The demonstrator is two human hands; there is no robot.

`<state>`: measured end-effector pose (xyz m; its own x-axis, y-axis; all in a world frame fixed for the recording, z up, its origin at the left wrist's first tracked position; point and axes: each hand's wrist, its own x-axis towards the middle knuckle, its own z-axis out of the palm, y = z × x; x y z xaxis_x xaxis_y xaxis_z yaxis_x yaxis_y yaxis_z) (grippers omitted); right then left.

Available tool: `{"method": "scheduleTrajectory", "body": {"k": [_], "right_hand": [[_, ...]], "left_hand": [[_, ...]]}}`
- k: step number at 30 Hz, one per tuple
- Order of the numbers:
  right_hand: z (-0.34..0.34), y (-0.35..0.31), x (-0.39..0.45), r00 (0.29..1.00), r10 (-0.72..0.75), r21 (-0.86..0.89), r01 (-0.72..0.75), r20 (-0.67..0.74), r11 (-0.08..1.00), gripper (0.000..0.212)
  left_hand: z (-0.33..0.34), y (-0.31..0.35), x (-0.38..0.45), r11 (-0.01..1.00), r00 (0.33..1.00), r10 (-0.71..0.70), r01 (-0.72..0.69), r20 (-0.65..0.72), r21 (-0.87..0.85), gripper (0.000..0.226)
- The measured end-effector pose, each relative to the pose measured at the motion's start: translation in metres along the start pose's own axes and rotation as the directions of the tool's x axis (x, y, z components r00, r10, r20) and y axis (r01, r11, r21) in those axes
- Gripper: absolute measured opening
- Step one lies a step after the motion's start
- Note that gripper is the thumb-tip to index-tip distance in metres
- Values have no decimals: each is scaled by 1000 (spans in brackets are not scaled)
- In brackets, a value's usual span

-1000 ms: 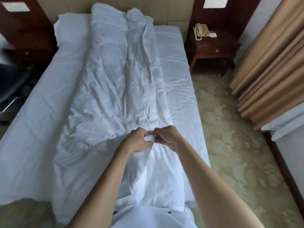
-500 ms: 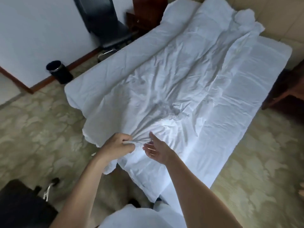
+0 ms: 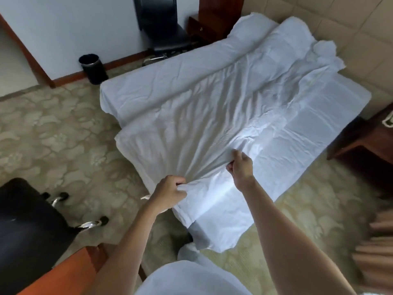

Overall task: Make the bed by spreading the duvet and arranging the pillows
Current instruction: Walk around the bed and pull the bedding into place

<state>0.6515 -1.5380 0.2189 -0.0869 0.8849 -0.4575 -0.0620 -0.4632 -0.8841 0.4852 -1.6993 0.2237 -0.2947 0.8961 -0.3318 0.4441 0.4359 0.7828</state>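
White duvet (image 3: 212,116) in both hands

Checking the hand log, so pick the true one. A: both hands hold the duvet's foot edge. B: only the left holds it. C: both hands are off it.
A: the left hand and the right hand each pinch the duvet edge.

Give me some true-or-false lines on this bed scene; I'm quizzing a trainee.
1. Both hands grip the duvet. True: left hand, right hand.
2. The duvet lies flat and smooth. False: it is creased, with folds fanning from the hands.
3. A black bin stands by the wall. True.
4. The bin stands on the bed. False: it is on the floor.
5. A black chair stands beyond the bed. True.
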Motion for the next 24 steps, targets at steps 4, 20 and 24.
{"method": "scheduleTrajectory", "body": {"k": [4, 20, 24], "right_hand": [[-45, 4, -39, 994, 71, -363, -34, 88, 931, 35], [-177, 0, -13, 938, 209, -758, 79, 277, 648, 27], [-261, -27, 14, 936, 133, -901, 264, 325, 345, 28]], "left_hand": [[45, -16, -20, 995, 994, -89, 91, -61, 41, 24], [135, 26, -24, 946, 945, -325, 325, -42, 2, 11], [194, 88, -2, 946, 945, -322, 324, -61, 25, 7]]}}
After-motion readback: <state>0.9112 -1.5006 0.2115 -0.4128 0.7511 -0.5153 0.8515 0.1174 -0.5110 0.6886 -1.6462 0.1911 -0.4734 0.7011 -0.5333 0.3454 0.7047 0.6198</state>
